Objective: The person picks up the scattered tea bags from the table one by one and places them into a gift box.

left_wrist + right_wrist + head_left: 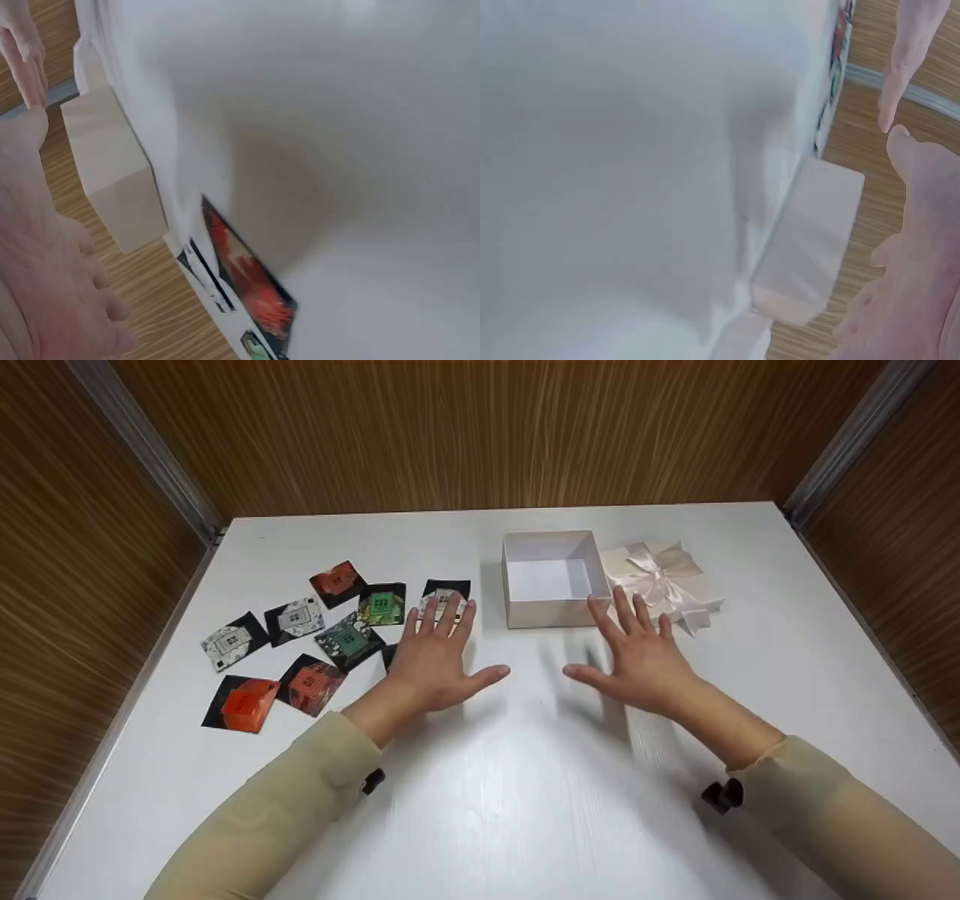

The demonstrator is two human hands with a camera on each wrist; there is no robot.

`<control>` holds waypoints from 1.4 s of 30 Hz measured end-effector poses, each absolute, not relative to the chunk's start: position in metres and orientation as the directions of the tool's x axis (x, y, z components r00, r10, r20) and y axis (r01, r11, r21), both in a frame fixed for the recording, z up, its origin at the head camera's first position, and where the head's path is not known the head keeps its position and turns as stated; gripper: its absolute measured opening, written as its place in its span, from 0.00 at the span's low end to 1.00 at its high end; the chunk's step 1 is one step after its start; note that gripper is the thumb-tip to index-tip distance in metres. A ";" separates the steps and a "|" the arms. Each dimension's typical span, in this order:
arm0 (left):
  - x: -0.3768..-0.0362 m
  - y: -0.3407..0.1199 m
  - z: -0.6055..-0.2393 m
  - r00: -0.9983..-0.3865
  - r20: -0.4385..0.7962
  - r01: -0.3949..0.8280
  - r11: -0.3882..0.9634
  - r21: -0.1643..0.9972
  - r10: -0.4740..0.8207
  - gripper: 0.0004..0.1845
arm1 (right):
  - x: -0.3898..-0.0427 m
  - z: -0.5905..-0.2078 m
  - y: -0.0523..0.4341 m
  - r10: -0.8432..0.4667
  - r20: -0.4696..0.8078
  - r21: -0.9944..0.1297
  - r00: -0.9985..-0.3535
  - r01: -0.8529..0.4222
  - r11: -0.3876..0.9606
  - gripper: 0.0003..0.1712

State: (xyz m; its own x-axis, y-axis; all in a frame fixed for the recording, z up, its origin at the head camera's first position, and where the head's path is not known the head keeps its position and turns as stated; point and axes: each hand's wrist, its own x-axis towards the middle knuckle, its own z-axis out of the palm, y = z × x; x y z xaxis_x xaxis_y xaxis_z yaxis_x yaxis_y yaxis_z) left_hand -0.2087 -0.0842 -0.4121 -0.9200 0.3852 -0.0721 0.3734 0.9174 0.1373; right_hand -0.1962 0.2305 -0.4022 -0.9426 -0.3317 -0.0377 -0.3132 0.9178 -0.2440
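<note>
My left hand [433, 661] is held palm down over the table with its fingers spread, holding nothing. Its fingertips overlap a black-and-white square packet [451, 587] in the head view. A red-and-black packet [251, 281] shows in the left wrist view, mostly hidden under this hand from above. My right hand [646, 664] hovers likewise, fingers straight and spread, its fingertips close by the front right corner of a cream box [551, 616]. The box stands uncovered, with nothing inside. Right of it lies its square lid [621, 561], topped with a satin ribbon bow [658, 574].
Several more packets lie loosely on the left of the white table [480, 825], among them an orange one [244, 705], a green one [382, 604] and a white one [234, 641]. Wood-grain panels [480, 435] enclose the table at the back and sides.
</note>
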 end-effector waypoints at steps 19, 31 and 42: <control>-0.260 -0.037 -0.403 -0.896 -0.079 0.421 0.892 0.164 0.437 0.53 | -0.258 -0.397 0.240 -0.282 -0.092 -0.277 -0.955 -0.247 0.928 0.64; -0.267 -0.031 -0.406 -0.871 -0.086 0.460 0.863 0.210 0.485 0.53 | -0.263 -0.411 0.242 -0.324 -0.114 -0.334 -0.939 -0.271 0.903 0.63; -0.262 -0.038 -0.404 -0.844 -0.101 0.507 0.845 0.169 0.526 0.51 | -0.251 -0.417 0.241 -0.363 -0.048 -0.306 -0.930 -0.332 0.892 0.60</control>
State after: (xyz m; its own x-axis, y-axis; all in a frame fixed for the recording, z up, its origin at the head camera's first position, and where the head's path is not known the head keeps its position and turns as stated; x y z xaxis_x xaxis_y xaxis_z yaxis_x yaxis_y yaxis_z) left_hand -0.2615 -0.0382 -0.4044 -0.8443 0.5263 -0.1009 0.5068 0.8453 0.1693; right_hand -0.2508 0.2405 -0.4166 -0.9305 -0.3632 -0.0481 -0.3324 0.8920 -0.3063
